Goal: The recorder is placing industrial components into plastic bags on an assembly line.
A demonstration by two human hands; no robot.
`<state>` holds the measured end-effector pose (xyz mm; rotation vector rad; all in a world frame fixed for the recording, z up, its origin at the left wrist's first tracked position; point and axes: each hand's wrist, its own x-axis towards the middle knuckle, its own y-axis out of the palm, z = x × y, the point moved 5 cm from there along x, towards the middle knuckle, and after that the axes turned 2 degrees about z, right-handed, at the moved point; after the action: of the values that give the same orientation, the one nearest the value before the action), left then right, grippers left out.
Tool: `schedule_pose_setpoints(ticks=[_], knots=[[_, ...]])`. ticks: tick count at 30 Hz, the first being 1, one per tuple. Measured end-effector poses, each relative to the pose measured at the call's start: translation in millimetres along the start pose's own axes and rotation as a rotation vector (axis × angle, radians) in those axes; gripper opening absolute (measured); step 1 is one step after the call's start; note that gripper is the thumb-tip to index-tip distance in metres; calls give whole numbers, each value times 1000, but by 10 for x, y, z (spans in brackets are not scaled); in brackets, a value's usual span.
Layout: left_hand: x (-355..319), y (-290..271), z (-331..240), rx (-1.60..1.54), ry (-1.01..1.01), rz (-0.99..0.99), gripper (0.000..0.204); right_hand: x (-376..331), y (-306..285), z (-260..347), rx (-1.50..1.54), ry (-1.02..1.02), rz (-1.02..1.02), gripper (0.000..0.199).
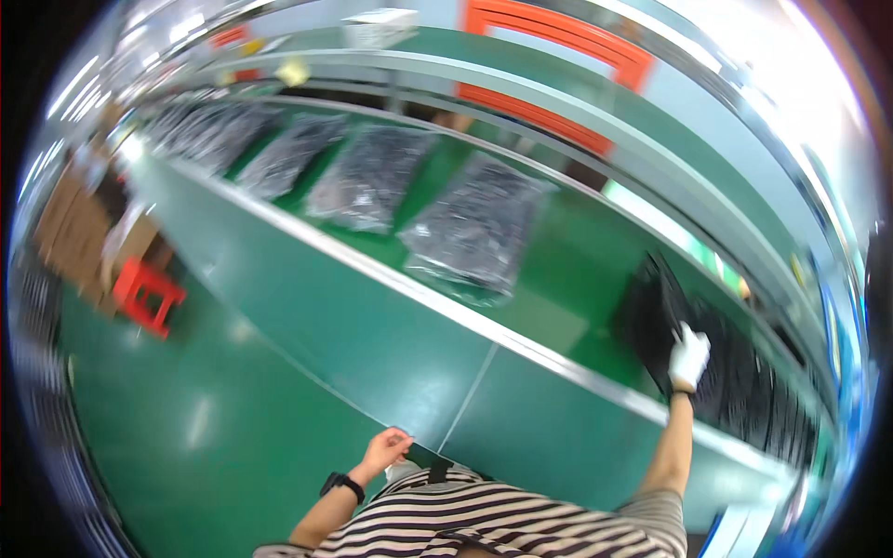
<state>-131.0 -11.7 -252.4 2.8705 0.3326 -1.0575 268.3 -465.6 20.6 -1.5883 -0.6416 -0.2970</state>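
Observation:
My right hand (689,357), in a white glove, grips the near edge of a black flat panel (659,312) on the right part of the green belt. The panel is tilted up and blurred by motion, so its exact kind does not show. It stands at the left end of a row of similar black panels (744,386). Bare, with a dark watch on the wrist, my left hand (385,450) hovers by the near edge of the green bench. Its fingers are loosely curled in, and I see nothing in them.
Clear plastic bags with dark flat items (484,228) lie spaced along the green belt (567,279) to the left. A pale rail (446,302) borders the belt. Beyond it runs a shelf with orange frames (558,37). A red stool (149,296) and cardboard boxes (74,228) stand at left.

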Motion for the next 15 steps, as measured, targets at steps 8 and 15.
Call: schedule_pose_setpoints(ticks=[8, 15], knots=[[-196, -813, 1150, -61, -255, -326, 10, -204, 468, 168, -239, -177, 156, 23], [-529, -1210, 2297, -123, -185, -297, 14, -981, 913, 324, -129, -215, 339, 37]])
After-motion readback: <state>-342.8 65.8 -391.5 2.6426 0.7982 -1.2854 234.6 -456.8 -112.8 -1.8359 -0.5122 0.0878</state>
